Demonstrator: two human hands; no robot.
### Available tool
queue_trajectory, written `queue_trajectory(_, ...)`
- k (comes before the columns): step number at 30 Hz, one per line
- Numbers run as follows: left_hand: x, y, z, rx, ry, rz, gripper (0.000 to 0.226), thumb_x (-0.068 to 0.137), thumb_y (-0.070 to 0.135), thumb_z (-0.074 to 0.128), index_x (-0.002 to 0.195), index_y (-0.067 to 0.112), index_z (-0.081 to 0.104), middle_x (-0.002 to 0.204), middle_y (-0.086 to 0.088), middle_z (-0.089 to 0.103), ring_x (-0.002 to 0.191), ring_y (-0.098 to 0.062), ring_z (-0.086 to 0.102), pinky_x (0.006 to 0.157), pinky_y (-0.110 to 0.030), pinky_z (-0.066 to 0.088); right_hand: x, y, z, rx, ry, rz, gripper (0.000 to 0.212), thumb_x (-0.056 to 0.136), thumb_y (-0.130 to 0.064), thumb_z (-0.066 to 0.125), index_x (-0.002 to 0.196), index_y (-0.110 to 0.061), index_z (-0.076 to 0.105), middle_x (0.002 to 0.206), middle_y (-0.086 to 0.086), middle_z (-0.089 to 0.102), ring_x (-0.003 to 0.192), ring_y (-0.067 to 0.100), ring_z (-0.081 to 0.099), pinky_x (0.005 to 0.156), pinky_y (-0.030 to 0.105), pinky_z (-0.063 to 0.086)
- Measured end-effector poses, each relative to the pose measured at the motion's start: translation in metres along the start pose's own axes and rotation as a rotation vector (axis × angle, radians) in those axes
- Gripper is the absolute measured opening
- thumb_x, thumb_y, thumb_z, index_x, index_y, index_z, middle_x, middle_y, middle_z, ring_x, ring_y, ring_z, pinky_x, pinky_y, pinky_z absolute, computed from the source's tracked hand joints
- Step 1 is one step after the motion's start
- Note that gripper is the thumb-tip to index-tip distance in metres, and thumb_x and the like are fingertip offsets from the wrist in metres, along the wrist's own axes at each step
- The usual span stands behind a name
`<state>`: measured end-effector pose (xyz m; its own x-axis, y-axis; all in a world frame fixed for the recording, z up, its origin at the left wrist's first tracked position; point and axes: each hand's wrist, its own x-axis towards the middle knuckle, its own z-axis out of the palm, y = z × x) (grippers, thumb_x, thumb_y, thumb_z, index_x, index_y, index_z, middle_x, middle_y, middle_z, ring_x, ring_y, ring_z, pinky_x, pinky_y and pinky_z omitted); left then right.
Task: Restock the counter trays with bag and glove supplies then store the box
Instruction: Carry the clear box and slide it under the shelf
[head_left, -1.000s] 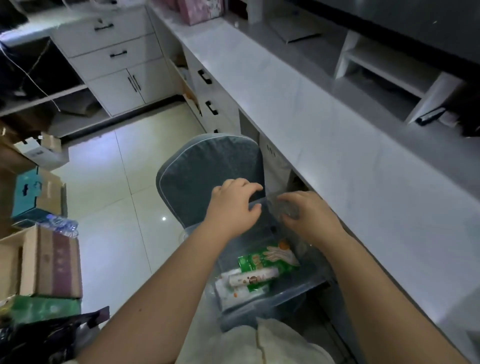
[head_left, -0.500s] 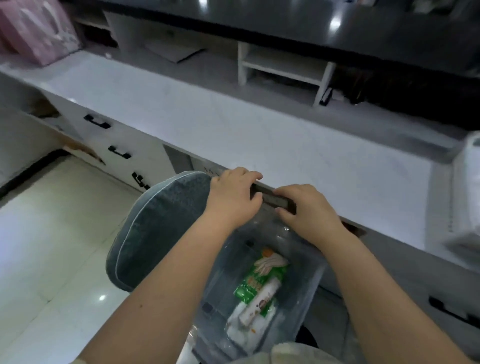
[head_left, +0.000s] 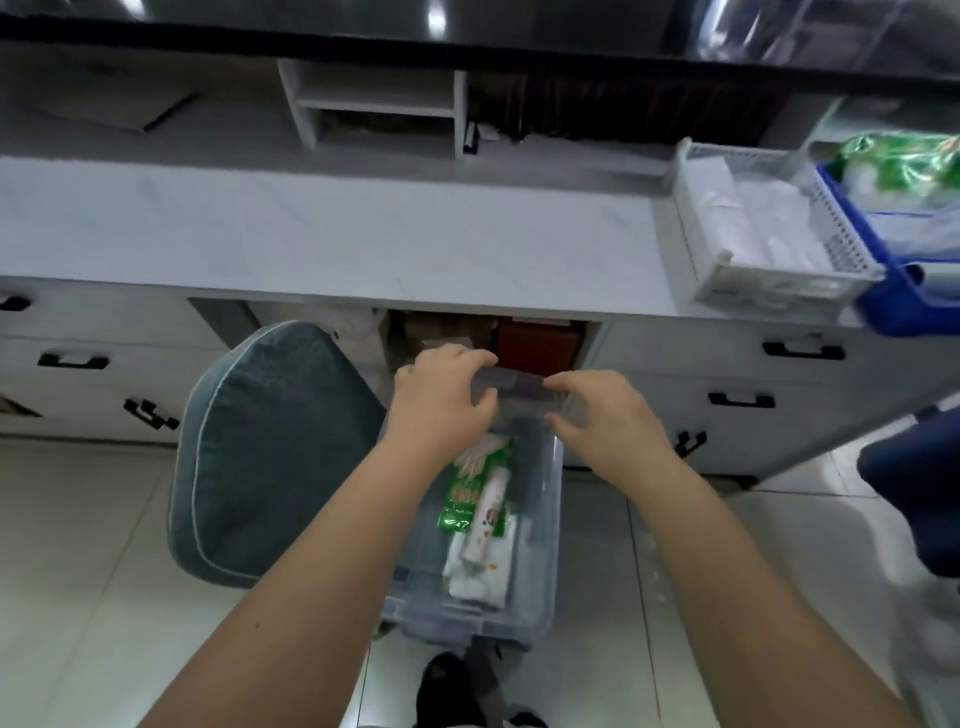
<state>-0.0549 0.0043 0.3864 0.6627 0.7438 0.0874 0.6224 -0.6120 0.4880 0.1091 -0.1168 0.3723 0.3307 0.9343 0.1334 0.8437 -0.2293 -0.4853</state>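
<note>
A clear plastic storage box (head_left: 535, 587) hangs in front of me, held above the tiled floor. My left hand (head_left: 441, 402) and my right hand (head_left: 605, 421) both grip its far rim at the handle. Inside lie a green glove packet (head_left: 462, 493) and white rolled bag supplies (head_left: 480, 561). On the counter at the right stand a white mesh tray (head_left: 717, 270) with clear plastic items and a blue tray (head_left: 898, 312) with green packets.
A grey-blue cushioned chair (head_left: 260, 452) stands just left of the box. Below the white counter (head_left: 337, 239) is an open recess (head_left: 488, 338) with brown and red items, flanked by drawers with black handles. A dark blue object (head_left: 914, 493) sits at far right.
The view has swung to the right along the counter, bringing the two trays into sight. The box, still in both hands, now faces the open recess under the counter.
</note>
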Motion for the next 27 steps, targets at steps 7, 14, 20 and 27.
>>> queue_trajectory(7, -0.070, -0.038, 0.061, 0.036, -0.115, -0.166, 0.038, 0.085, 0.035, 0.058, 0.123, 0.029, 0.057, 0.124, 0.003, 0.059, 0.116, -0.024, 0.050, 0.092, -0.043, 0.041, -0.081, 0.031, 0.068, 0.107, -0.114, 0.143, 0.043, 0.083, -0.020, 0.066, 0.125, -0.019, 0.057, 0.123, 0.001, 0.060, 0.114, 0.022, 0.049, 0.092, 0.035, 0.042)
queue_trajectory(14, -0.098, -0.120, 0.118, 0.103, -0.315, -0.244, 0.046, 0.085, 0.032, 0.058, 0.130, 0.026, 0.052, 0.131, -0.004, 0.053, 0.119, -0.029, 0.046, 0.094, -0.046, 0.041, -0.115, 0.053, 0.173, 0.207, -0.176, 0.378, 0.049, 0.080, -0.016, 0.069, 0.127, -0.019, 0.055, 0.127, 0.005, 0.056, 0.118, 0.029, 0.048, 0.097, 0.039, 0.041)
queue_trajectory(20, -0.067, -0.217, 0.159, 0.047, -0.300, -0.371, 0.075, 0.083, 0.026, 0.065, 0.146, 0.021, 0.025, 0.150, -0.012, 0.029, 0.137, -0.032, 0.022, 0.106, -0.051, 0.034, -0.096, 0.092, 0.248, 0.197, -0.192, 0.637, 0.074, 0.085, -0.013, 0.065, 0.145, -0.034, 0.028, 0.156, 0.011, 0.017, 0.139, 0.033, 0.024, 0.112, 0.044, 0.028)
queue_trajectory(27, -0.040, -0.284, 0.206, -0.581, -0.364, -0.787, 0.070, 0.084, 0.005, 0.064, 0.144, 0.023, 0.033, 0.136, -0.009, 0.052, 0.115, -0.019, 0.055, 0.083, -0.030, 0.051, -0.088, 0.131, 0.281, 0.713, 0.194, 1.020, 0.077, 0.079, -0.001, 0.068, 0.141, -0.032, 0.035, 0.129, -0.013, 0.050, 0.105, -0.009, 0.051, 0.077, 0.008, 0.044)
